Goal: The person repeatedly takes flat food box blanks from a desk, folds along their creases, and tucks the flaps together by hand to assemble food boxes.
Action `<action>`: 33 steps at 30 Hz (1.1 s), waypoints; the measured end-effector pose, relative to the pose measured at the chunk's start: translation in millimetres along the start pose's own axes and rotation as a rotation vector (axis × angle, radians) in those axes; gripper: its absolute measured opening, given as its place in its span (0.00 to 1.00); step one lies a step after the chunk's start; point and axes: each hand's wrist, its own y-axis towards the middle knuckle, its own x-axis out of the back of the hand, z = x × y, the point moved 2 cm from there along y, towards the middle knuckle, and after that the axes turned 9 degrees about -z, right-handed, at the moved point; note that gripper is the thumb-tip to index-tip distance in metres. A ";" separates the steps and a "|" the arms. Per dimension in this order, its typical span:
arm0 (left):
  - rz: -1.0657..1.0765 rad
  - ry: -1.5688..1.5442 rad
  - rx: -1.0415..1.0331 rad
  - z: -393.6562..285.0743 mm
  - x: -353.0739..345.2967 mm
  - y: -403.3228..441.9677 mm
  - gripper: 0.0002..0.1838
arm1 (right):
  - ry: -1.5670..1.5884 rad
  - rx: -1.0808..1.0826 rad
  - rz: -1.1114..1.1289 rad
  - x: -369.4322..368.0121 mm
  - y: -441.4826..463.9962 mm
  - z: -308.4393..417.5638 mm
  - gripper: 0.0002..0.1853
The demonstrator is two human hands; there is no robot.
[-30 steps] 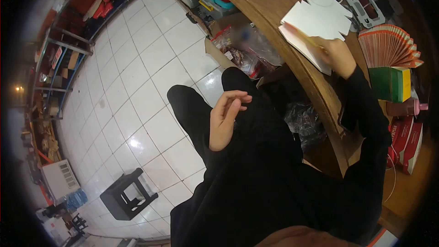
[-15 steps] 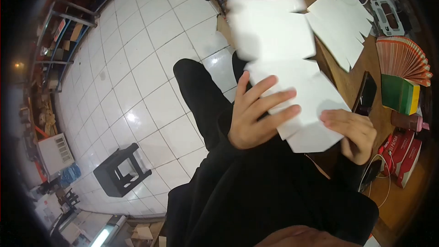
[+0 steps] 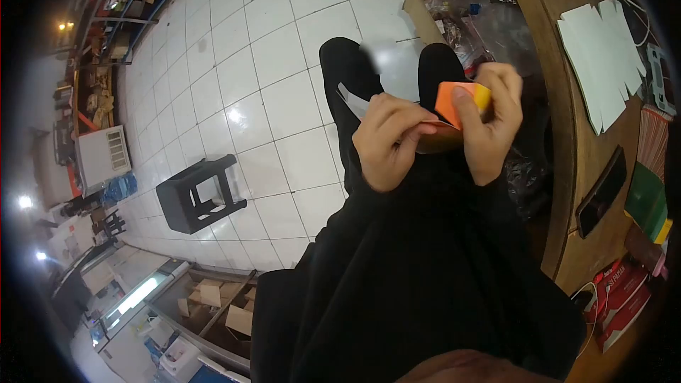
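Note:
Above my lap I hold a printed card box blank (image 3: 445,103) between both hands. Its orange and yellow printed face shows at the right end, and a pale flap (image 3: 352,102) sticks out beyond my left fingers. My left hand (image 3: 386,140) is closed, pinching the near edge of the card between thumb and fingers. My right hand (image 3: 491,124) is closed round the orange and yellow end, its thumb pressed on the orange panel. The hands hide much of the card's middle.
The wooden table (image 3: 546,14) at right bears white cut card sheets (image 3: 599,64), a phone (image 3: 601,191), a green box (image 3: 647,198) and a red pack (image 3: 618,298). Plastic bags (image 3: 507,35) lie beside the table. A black stool (image 3: 202,195) stands on the tiled floor.
The card blank was spread out with its white side up; now it is turned and folded, with orange and yellow print showing. Both hands moved away from the table and closed on it.

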 end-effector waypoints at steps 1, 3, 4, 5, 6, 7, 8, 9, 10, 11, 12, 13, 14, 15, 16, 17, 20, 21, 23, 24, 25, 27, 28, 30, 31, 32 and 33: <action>0.028 -0.037 0.135 -0.4 -0.4 3.7 0.09 | -0.006 -0.027 0.197 -1.7 2.7 -1.1 0.11; 0.063 -0.075 0.277 3.4 -1.5 5.4 0.09 | 0.012 -0.068 0.354 -1.2 9.9 -0.5 0.09; 0.165 -0.130 0.317 9.3 -5.4 6.5 0.08 | -0.055 0.069 0.400 -1.7 13.8 -1.4 0.09; 0.266 -0.184 0.359 13.3 -7.6 5.4 0.08 | -0.122 0.204 0.446 -0.7 16.1 -0.6 0.09; 0.382 -0.252 0.488 15.9 -7.4 3.7 0.07 | -0.140 0.201 0.502 1.3 18.4 0.6 0.10; 0.384 -0.251 0.488 13.7 -8.9 3.0 0.07 | -0.140 0.198 0.500 -0.1 17.2 0.5 0.10; 0.272 -0.351 0.599 10.5 -9.8 2.6 0.06 | -0.102 0.212 0.336 -1.6 16.1 1.9 0.09; 0.156 -0.449 0.709 7.6 -11.0 2.4 0.05 | -0.064 0.223 0.173 -2.3 14.4 3.3 0.10; 0.158 -0.445 0.710 5.2 -14.4 1.8 0.05 | -0.062 0.219 0.172 -3.6 10.3 5.2 0.10; -0.028 -0.581 0.742 4.5 -15.7 2.1 0.05 | 0.012 0.210 0.182 -3.5 4.7 9.2 0.12; -0.216 -0.715 0.767 4.5 -15.1 2.1 0.05 | 0.087 0.200 0.192 -2.7 -0.3 13.8 0.16; -0.214 -0.710 0.763 4.8 -14.1 1.0 0.05 | 0.077 0.205 0.300 -3.1 -5.4 18.3 0.23; -0.210 -0.728 0.730 4.9 -12.2 -1.4 0.05 | 0.083 0.211 0.278 -5.2 -12.4 15.0 0.24; -0.207 -0.747 0.699 3.8 -11.1 -2.9 0.04 | 0.088 0.216 0.256 -7.6 -17.9 12.1 0.24; -0.240 -0.733 0.746 1.3 -12.4 -2.9 0.07 | 0.090 0.214 0.255 -7.2 -18.8 11.1 0.24; -0.240 -0.731 0.746 2.8 -14.2 -4.2 0.07 | 0.081 0.213 0.217 -6.0 -18.3 10.8 0.24; -0.213 -0.713 0.712 5.4 -15.0 -6.2 0.08 | 0.108 0.110 0.183 1.3 -16.6 6.6 0.22; -0.217 -0.664 0.696 5.0 -12.3 -3.0 0.07 | 0.144 0.017 0.191 4.4 -14.1 3.9 0.21; -0.221 -0.615 0.681 2.1 -11.9 -0.4 0.07 | 0.203 -0.034 0.168 9.7 -6.5 0.9 0.18; -0.211 -0.516 0.656 -0.1 -11.5 0.2 0.06 | 0.221 -0.024 0.167 12.0 -3.5 -0.8 0.16; -0.201 -0.415 0.630 -1.4 -10.8 0.7 0.05 | 0.241 -0.014 0.166 12.8 -0.2 -1.4 0.14; -0.176 -0.336 0.586 -1.8 -11.5 -1.5 0.05 | 0.191 0.074 0.144 13.4 5.4 4.4 0.11; -0.151 -0.260 0.542 -2.5 -12.6 -2.7 0.04 | 0.179 0.007 0.135 14.4 5.5 6.7 0.10; -0.141 -0.197 0.519 -5.9 -16.5 -2.9 0.04 | 0.165 -0.063 0.124 15.9 5.9 6.8 0.10; -0.135 -0.135 0.493 -7.1 -17.5 -2.6 0.04 | 0.194 -0.103 0.133 16.0 6.3 5.7 0.09; -0.134 -0.135 0.493 -6.2 -17.7 -3.1 0.04 | 0.224 -0.143 0.142 16.2 6.7 4.7 0.09; -0.115 -0.152 0.511 -4.0 -18.0 -4.3 0.04 | 0.224 -0.144 0.141 16.6 7.0 4.7 0.09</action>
